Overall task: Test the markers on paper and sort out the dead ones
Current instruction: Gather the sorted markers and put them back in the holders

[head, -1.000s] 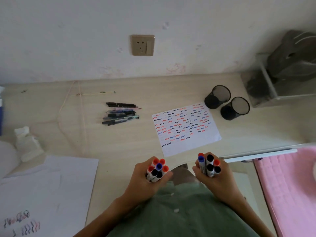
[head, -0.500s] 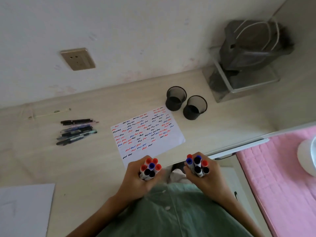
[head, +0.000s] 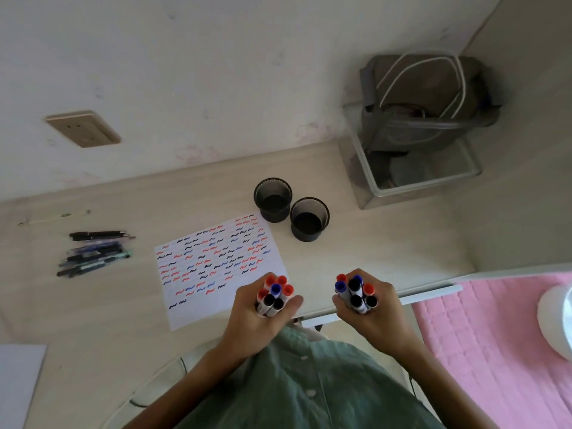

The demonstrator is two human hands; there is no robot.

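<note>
1. Turned the view right, toward the two mesh cups [head: 291, 216]; held both bundles as before, so testing probably finished, sorting next
2. Left hand [head: 263, 317] fingers curled round one marker bundle [head: 274, 294], right hand [head: 366, 311] fingers round another [head: 356, 294], caps up, above the worktop [head: 387, 243] edge near the scribbled paper [head: 213, 261]

A beige wall socket [head: 83, 129] sits on the white wall in the upper left of the frame. In the upper right, a grey bag [head: 427, 100] with white cord handles stands in a clear bin [head: 411, 184] on the pale wooden desk [head: 371, 258]. A thin stick [head: 54, 217] lies at the left edge near the wall. A pink quilted cover [head: 495, 351] fills the lower right, with a white rounded object [head: 555, 323] on it at the right edge. A green buttoned shirt [head: 294, 388] fills the bottom centre.
</note>
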